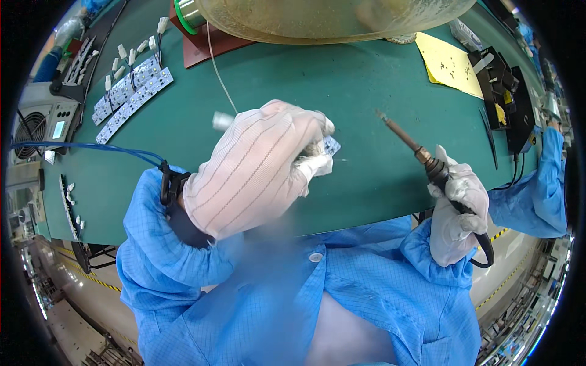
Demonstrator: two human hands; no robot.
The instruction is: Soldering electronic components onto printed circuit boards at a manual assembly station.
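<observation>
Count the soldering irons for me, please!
1: the iron in the right hand, its tip pointing up and left over the table. Others may be hidden near the edges.

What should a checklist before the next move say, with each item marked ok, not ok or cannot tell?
1. Right hand grips the soldering iron by its handle: ok.
2. Iron's tip apart from the left hand: ok, bare mat shows between them.
3. Small board held in the left fingers: ok, though only part shows.
4. Wrist strap on the left wrist, blue cord attached: ok.
5. Solder wire end in position: cannot tell, hidden by the left hand.
6. Tip hot: cannot tell.
</observation>
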